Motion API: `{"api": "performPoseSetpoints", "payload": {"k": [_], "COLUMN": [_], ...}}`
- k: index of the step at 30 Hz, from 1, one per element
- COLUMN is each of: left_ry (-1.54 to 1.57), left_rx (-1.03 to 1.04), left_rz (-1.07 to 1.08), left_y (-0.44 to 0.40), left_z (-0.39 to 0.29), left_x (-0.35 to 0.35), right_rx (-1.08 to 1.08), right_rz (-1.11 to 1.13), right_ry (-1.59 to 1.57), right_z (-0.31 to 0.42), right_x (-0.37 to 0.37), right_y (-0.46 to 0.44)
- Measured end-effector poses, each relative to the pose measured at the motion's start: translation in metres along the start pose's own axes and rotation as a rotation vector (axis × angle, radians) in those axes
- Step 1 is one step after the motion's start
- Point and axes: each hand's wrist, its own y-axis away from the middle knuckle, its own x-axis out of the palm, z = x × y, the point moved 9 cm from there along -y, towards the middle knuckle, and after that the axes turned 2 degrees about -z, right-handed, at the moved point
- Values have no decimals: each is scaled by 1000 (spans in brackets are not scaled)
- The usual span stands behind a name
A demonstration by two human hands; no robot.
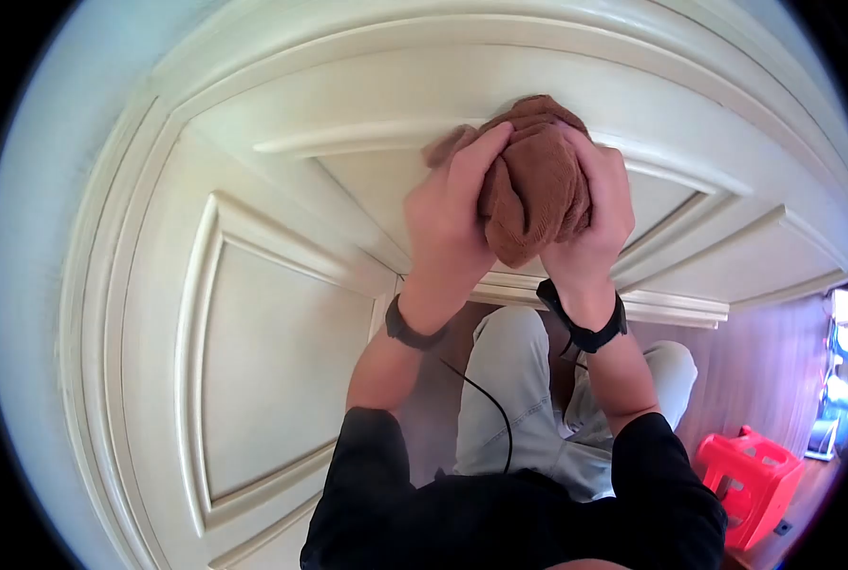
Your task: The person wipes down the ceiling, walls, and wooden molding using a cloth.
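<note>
A bunched brown cloth [538,185] is held between both hands in front of a cream panelled surface [386,81]. My left hand [445,204] grips it from the left side, thumb along its top edge. From the right side my right hand [600,195] closes round it, with the thumb near the top. A fold of the cloth hangs toward me between the palms. The far fingertips are hidden behind the cloth and the hands. Whether the cloth touches the panel behind it I cannot tell.
On the left, another cream panel [282,370] with raised moulding meets the first at a corner. A red plastic stool [752,484] stands on the wooden floor [756,366] at the lower right. A black cable [500,408] runs over my light trousers [508,399].
</note>
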Motion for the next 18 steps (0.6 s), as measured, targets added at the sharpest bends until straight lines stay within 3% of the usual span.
{"api": "performPoseSetpoints", "payload": {"k": [6,10,15,18], "left_ry": [-119,-75,-335,-330], "left_rx": [-109,-228,-97,-176], "left_rz": [0,46,109,147], "left_y": [1,-5,-12,-8], "left_z": [25,37,44,57], "left_x": [-19,-25,-47,-62], "right_rx": [186,232,179,215], "right_rz": [238,219,298,329], "right_ry": [-24,-118,-92,-70], "right_z": [4,13,31,34], "right_x": [29,39,76,94], "right_y": [-5,-14,-11,-5]}}
